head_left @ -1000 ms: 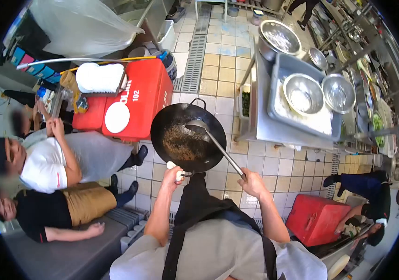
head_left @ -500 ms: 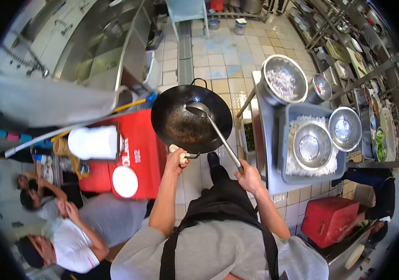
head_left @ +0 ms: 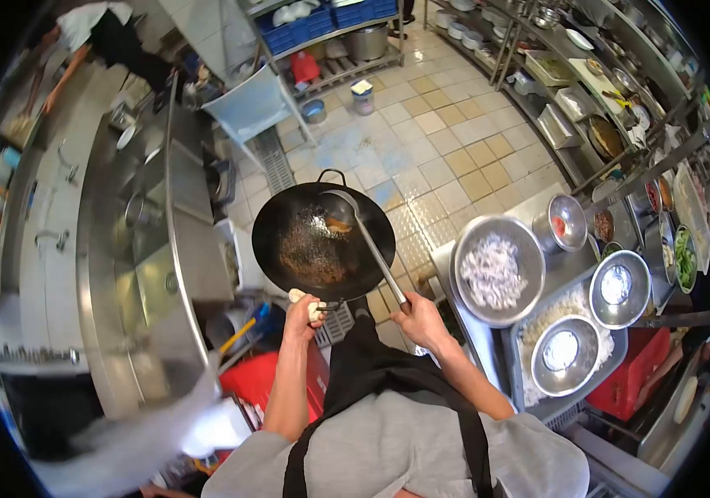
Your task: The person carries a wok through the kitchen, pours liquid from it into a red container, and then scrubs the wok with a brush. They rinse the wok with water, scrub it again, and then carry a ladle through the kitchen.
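Overhead view of my two hands at a black wok [head_left: 270,234], which serves as the landmark. The wok lies just beyond my left fingers and farther ahead of my right ones, its interior facing me. My left hand [head_left: 301,317], at the near rim of the wok, has its fingers curled tightly round a white cloth [head_left: 315,313] at the near handle; a bit of the dark metal handle shows beside the cloth, toward the right. My right hand [head_left: 421,322] stands apart from the wok, below and to its right, its fingers closed on the end of a metal ladle [head_left: 370,244]. The ladle slants across the right wall of the wok, its bowl lying in the far half (whether it touches the metal, I cannot tell). A brown, glistening residue [head_left: 313,253] coats the middle and near part of the wok. At the far rim of the wok stands a second loop handle [head_left: 332,171]. To the right of the wok, a steel worktop [head_left: 479,342] carries a steel bowl [head_left: 500,228] of pale sliced pieces and a grey tray [head_left: 618,355]. To the left of the wok runs a steel sink [head_left: 123,315].
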`<action>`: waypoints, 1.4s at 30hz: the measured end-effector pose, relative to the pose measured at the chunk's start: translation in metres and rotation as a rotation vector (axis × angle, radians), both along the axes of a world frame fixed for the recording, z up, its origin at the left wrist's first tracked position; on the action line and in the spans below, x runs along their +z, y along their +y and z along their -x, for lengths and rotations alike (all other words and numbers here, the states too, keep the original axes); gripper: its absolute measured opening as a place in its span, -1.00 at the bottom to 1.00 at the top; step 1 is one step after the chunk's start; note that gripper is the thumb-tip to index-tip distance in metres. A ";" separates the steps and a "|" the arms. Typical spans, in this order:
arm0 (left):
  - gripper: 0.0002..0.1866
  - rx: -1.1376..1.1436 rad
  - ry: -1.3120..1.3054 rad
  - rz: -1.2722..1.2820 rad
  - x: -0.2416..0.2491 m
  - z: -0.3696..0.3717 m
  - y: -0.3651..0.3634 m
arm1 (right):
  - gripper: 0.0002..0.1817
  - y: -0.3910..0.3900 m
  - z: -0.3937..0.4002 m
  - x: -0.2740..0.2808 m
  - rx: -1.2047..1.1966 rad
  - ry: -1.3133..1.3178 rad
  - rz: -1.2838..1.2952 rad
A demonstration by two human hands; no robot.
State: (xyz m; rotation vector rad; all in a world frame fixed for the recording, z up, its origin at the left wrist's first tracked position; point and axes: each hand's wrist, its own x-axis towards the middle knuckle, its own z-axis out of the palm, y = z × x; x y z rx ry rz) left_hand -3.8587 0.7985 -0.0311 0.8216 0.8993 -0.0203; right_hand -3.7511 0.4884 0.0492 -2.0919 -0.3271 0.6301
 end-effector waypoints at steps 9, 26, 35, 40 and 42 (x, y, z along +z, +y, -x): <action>-0.86 -0.282 0.030 0.068 0.005 -0.288 0.092 | -0.60 0.087 -0.177 0.024 -0.309 0.115 -0.034; -0.86 -0.716 0.006 0.119 0.050 -0.840 0.047 | -0.26 0.051 -0.608 0.040 -0.634 -0.042 0.070; -0.89 -0.787 -0.057 0.040 0.051 -1.108 0.005 | -0.51 0.020 -0.851 0.051 -0.745 -0.019 0.049; -0.88 -0.838 -0.043 0.134 0.069 -1.263 -0.024 | -0.54 0.000 -0.978 0.072 -0.797 -0.041 0.062; -0.89 -0.834 -0.049 0.142 0.078 -1.315 -0.031 | -0.54 -0.011 -1.031 0.077 -0.815 0.013 0.064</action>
